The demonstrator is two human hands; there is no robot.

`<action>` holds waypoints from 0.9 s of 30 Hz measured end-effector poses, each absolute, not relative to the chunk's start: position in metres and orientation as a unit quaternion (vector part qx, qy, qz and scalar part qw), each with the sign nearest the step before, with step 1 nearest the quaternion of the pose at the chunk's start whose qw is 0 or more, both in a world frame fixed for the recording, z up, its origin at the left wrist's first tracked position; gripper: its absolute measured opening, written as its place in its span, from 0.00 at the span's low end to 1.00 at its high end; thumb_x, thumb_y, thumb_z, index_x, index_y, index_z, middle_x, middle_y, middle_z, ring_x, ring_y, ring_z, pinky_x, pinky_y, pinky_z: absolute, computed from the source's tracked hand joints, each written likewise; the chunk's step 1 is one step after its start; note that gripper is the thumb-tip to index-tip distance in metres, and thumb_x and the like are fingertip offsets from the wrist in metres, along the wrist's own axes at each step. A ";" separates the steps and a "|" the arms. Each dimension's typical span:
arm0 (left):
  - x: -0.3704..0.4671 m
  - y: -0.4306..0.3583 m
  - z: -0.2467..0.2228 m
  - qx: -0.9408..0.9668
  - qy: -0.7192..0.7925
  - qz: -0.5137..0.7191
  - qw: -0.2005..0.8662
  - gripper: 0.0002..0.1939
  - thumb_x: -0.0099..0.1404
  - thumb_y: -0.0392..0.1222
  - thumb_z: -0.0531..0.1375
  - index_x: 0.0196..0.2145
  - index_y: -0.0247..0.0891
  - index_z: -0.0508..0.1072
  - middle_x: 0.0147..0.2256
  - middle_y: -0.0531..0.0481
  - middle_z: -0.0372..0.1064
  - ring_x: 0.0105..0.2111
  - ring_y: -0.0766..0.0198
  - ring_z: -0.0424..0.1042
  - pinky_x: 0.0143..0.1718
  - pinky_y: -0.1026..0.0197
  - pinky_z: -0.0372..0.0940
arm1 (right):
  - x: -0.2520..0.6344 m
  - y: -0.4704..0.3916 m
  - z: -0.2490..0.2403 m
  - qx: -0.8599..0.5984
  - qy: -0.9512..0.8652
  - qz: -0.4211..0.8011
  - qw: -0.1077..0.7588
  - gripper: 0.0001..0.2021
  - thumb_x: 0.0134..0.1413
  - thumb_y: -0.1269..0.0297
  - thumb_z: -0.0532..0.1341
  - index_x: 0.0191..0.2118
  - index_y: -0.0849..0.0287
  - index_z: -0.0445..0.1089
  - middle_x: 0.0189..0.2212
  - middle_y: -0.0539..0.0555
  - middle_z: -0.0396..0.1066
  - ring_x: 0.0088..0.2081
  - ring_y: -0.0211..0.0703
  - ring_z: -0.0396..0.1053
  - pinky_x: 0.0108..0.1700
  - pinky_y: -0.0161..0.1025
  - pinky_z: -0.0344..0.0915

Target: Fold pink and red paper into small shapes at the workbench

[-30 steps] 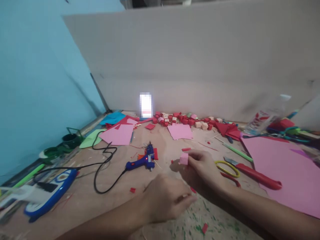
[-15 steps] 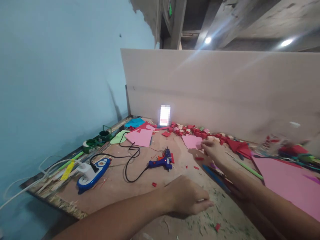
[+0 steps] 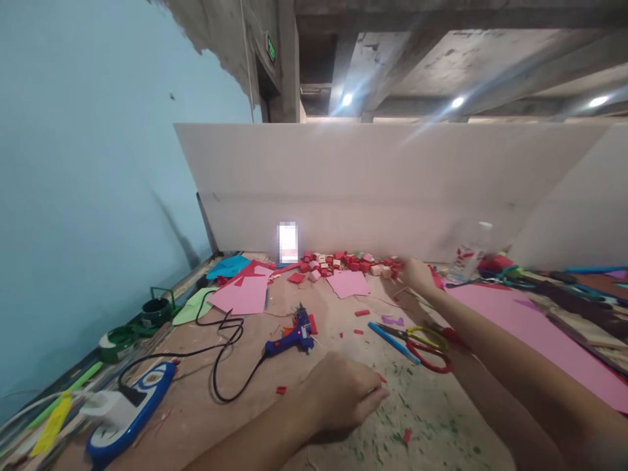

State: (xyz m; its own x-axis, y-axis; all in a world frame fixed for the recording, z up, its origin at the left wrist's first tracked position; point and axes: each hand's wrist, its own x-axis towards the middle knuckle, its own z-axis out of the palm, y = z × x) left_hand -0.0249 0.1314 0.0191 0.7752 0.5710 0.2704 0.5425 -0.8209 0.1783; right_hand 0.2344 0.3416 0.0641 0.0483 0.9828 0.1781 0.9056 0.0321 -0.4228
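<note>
My left hand (image 3: 343,392) rests low over the table, its fingers curled together. A small red sliver shows by its fingertips, and I cannot make out whether it is held. My right hand (image 3: 417,278) reaches to the right end of a pile of small red and pale cubes (image 3: 338,261). Its fingertips are mostly hidden, beside a red paper piece (image 3: 436,277). Under the right forearm lie scissors (image 3: 426,347) with red and yellow handles and a blue pen-like stick (image 3: 394,343). A blue glue gun (image 3: 289,339) lies left of centre, near a pink paper sheet (image 3: 349,283).
A blue-and-white power strip (image 3: 135,412) with a plugged adapter and black cable (image 3: 216,373) occupies the left. A bright phone (image 3: 288,243) stands before the white board. Farther right are a clear bottle (image 3: 468,252) and a large pink sheet (image 3: 530,333). Green pots (image 3: 157,313) line the wall side.
The view has turned right and tilted upward. My right hand has moved from the pink sheet to the right end of the cube pile. My left hand stays low and curled.
</note>
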 end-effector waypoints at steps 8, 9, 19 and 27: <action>-0.027 0.133 0.016 0.942 0.289 0.162 0.044 0.16 0.74 0.43 0.56 0.29 0.37 0.73 0.29 0.50 0.78 0.27 0.61 0.76 0.25 0.59 0.53 | 0.358 0.356 0.079 -0.721 -0.685 -0.004 0.102 0.16 0.69 0.60 0.62 0.57 0.59 0.70 0.55 0.59 0.70 0.50 0.50 0.73 0.51 0.51 0.73; -0.027 0.133 0.015 0.942 0.290 0.163 0.044 0.16 0.74 0.43 0.55 0.29 0.37 0.73 0.29 0.49 0.78 0.27 0.61 0.76 0.26 0.59 0.53 | 0.366 0.356 0.077 -0.716 -0.692 -0.006 0.094 0.16 0.69 0.60 0.62 0.57 0.59 0.70 0.55 0.59 0.70 0.50 0.50 0.73 0.51 0.51 0.73; -0.028 0.134 0.010 0.941 0.286 0.177 0.032 0.16 0.74 0.42 0.55 0.29 0.37 0.72 0.28 0.50 0.77 0.27 0.63 0.75 0.27 0.59 0.52 | 0.377 0.361 0.065 -0.703 -0.702 -0.075 0.079 0.15 0.69 0.59 0.62 0.56 0.58 0.71 0.55 0.59 0.70 0.50 0.49 0.73 0.51 0.50 0.73; -0.028 0.136 0.007 0.940 0.275 0.197 0.031 0.16 0.74 0.43 0.55 0.29 0.37 0.73 0.28 0.51 0.77 0.26 0.63 0.74 0.26 0.58 0.50 | 0.361 0.365 0.075 -0.703 -0.702 -0.102 0.050 0.15 0.69 0.59 0.62 0.56 0.59 0.70 0.55 0.59 0.70 0.50 0.50 0.73 0.51 0.51 0.73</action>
State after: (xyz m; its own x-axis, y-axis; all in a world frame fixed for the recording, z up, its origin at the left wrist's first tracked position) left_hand -0.0276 0.1361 0.0066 0.7707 0.5298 0.3539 0.5051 -0.8467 0.1676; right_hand 0.3607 0.3648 0.0754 -0.0057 0.9771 0.2128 0.9973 -0.0099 0.0724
